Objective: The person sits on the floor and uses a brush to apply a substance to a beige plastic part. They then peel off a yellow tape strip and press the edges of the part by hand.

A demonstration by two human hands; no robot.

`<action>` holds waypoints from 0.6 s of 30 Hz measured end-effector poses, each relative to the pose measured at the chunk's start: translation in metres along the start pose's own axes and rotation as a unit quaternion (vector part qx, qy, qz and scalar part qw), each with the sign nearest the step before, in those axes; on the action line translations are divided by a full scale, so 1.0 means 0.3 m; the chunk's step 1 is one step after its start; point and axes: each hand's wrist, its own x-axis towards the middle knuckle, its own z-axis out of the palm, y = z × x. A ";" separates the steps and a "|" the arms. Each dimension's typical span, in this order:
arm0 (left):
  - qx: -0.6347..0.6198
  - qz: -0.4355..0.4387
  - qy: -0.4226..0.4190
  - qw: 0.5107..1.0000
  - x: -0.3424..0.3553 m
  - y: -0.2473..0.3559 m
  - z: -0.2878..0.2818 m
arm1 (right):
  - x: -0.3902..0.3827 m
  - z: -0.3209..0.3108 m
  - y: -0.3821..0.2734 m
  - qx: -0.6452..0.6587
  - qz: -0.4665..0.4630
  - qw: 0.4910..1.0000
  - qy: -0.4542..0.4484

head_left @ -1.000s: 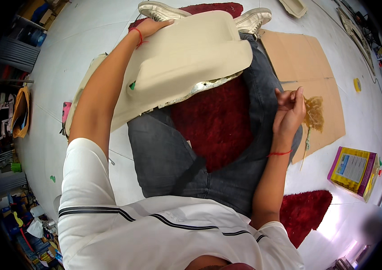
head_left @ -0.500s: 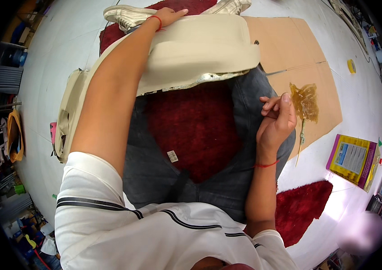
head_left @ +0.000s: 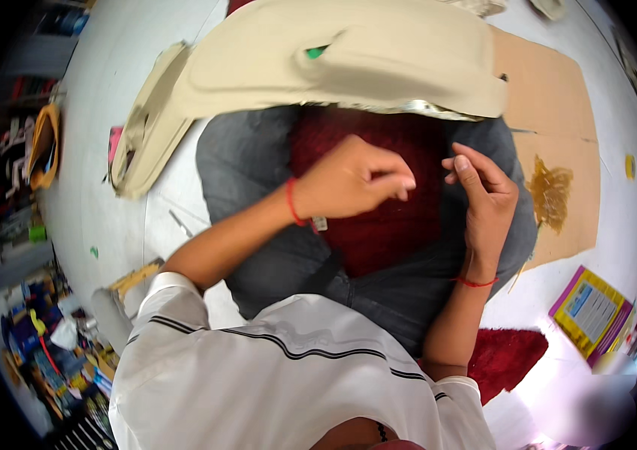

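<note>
My left hand (head_left: 352, 178) hangs over my lap, its fingers curled and the thumb against them. Whatever they might hold is too small or hidden to make out. Facing it, my right hand (head_left: 489, 191) is raised above my right thigh, thumb and fingertips drawn together; nothing between them can be made out. Beyond both hands, a large beige moulded trim panel (head_left: 258, 56) rests across my knees, touched by neither hand. A small green spot (head_left: 315, 52) shows at a recess in it. Along its near edge runs a rough, shiny strip (head_left: 431, 109).
Dark red carpet (head_left: 378, 225) lies between my legs, with another piece (head_left: 510, 360) at right. A cardboard sheet (head_left: 558, 97) bears a smear of amber glue (head_left: 551, 191) and a thin stick (head_left: 517, 274). Nearby are a yellow-purple packet (head_left: 591, 311) and a yellow tape roll (head_left: 630, 166).
My left hand has left the panel's far edge and come back over my lap, near my right hand. The panel appears shifted right and up, and the green spot has come into view.
</note>
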 end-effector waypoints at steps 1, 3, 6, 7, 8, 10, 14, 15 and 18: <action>-0.055 -0.052 0.007 0.997 -0.063 -0.071 0.059 | -0.016 0.032 0.021 -0.035 0.019 0.999 -0.032; 0.017 -0.049 0.021 0.998 -0.157 -0.206 0.137 | -0.044 0.092 0.066 -0.170 0.033 0.980 -0.093; 0.089 -0.053 -0.007 0.995 -0.319 -0.343 0.275 | -0.094 0.178 0.166 -0.206 0.048 0.960 -0.181; 0.042 -0.070 -0.015 0.997 -0.361 -0.360 0.318 | -0.096 0.192 0.199 -0.216 0.058 0.951 -0.215; 0.042 -0.090 -0.034 0.994 -0.389 -0.385 0.349 | -0.097 0.200 0.231 -0.226 0.069 0.939 -0.248; 0.080 -0.122 -0.091 0.985 -0.386 -0.385 0.335 | -0.098 0.235 0.252 -0.228 0.085 0.918 -0.313; 0.058 -0.019 0.090 0.994 -0.398 -0.488 0.394 | -0.172 0.323 0.259 -0.193 0.093 0.883 -0.418; 0.046 0.003 0.127 0.991 -0.393 -0.493 0.377 | -0.180 0.336 0.281 -0.210 0.071 0.877 -0.426; 0.004 -0.037 0.052 0.998 -0.399 -0.495 0.308 | -0.168 0.344 0.329 -0.254 0.011 0.870 -0.422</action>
